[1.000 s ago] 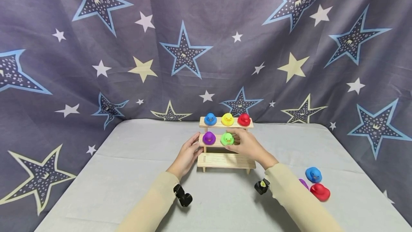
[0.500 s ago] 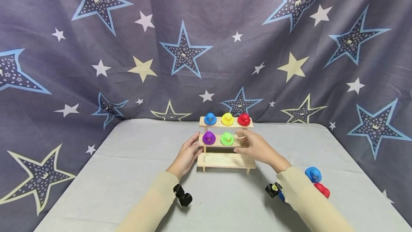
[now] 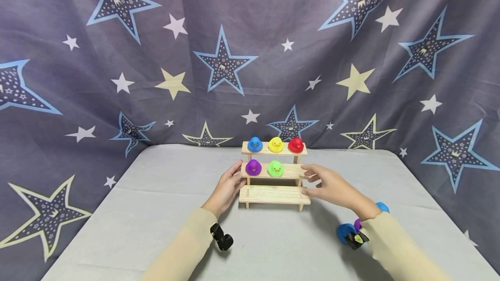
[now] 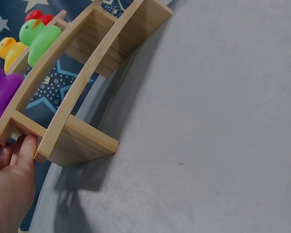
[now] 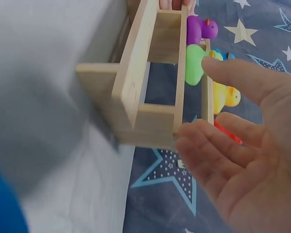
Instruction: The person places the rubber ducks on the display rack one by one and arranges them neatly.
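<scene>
A three-tier wooden display stand [image 3: 274,194] stands at the back middle of the table. Its top tier carries a blue rubber duck [image 3: 255,144], a yellow one [image 3: 275,144] and a red one [image 3: 295,145]. On the middle tier sit a purple duck [image 3: 253,167] and a green duck [image 3: 275,168]; the right part of that tier is bare. My left hand [image 3: 225,187] grips the left end of the middle tier, fingers against the wood [image 4: 12,187]. My right hand [image 3: 332,185] holds nothing, fingers spread loosely at the stand's right end.
On the table right of the stand, a blue duck [image 3: 345,232], a purple duck [image 3: 357,224] and another blue duck [image 3: 382,207] lie partly hidden by the right forearm and wrist camera. A star-patterned cloth [image 3: 222,99] hangs behind the table [image 3: 269,246].
My right hand has let go of the green duck and moved right, off the middle tier, to the stand's right end. The left hand has stayed in place.
</scene>
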`<state>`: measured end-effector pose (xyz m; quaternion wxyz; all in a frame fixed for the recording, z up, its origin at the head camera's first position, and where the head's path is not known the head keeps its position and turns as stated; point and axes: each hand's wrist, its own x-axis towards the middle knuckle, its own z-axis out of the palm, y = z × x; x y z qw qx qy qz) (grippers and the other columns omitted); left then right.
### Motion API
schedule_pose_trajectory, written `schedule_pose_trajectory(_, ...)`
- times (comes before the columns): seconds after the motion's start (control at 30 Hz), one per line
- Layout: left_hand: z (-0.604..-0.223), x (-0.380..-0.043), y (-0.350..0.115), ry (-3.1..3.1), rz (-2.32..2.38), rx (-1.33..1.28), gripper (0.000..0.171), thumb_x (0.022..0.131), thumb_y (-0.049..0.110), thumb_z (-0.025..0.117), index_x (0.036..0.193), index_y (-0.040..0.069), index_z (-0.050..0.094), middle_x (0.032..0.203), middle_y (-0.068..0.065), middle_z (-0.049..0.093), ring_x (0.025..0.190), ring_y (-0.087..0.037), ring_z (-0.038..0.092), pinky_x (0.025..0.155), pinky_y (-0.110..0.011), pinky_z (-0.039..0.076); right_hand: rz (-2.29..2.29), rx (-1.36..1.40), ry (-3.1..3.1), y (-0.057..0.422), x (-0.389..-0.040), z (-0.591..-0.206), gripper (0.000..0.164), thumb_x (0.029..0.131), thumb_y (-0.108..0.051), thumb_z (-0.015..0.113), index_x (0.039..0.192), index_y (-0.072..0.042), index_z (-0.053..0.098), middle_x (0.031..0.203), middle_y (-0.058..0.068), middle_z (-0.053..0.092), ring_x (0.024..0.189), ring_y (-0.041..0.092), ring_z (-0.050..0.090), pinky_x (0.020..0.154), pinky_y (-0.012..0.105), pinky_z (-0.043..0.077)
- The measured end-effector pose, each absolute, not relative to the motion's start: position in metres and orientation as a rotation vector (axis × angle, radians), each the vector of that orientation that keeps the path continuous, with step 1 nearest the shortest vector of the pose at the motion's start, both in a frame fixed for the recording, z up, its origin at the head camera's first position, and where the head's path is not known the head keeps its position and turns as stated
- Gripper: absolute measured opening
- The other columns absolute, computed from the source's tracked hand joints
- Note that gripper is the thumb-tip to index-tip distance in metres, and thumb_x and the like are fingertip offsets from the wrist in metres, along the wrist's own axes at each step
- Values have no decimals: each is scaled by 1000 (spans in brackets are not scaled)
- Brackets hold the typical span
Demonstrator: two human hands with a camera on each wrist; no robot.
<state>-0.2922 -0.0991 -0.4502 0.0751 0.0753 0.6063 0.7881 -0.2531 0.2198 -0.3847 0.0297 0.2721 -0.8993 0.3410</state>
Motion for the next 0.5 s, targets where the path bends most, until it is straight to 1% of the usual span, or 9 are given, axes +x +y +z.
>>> schedule_pose_trajectory(0.13,-450,-292,-98,1819,2365,223,54,105,0,32,158,-2,18,161,-22,18,146,-38,27,120,-42,31,1040,823,-2801,232,-245,-385,65,86,-19,80,139,6,51,120,20,64,104,33,65,90,51,59)
schedule_pose_trajectory(0.23,-450,-292,-98,1818,2365,222,55,105,0,32,158,-2,18,161,-22,18,146,-38,27,120,-42,31,1027,822,-2807,241,-240,-386,65,87,-21,80,139,6,51,120,22,64,104,34,66,90,52,59)
schedule_pose_trajectory(0.4,-451,-292,-99,1826,2360,247,54,106,2,32,158,-2,18,161,-22,18,146,-37,27,120,-42,32,992,826,-2802,254,-234,-389,63,86,-26,80,137,3,55,118,17,67,102,30,67,90,51,59)
schedule_pose_trajectory(0.5,-451,-289,-100,1845,2353,290,55,106,4,33,157,-4,17,160,-25,17,145,-37,29,119,-40,33,976,840,-2809,261,-231,-391,60,86,-28,81,134,1,58,116,14,68,101,29,67,90,51,59)
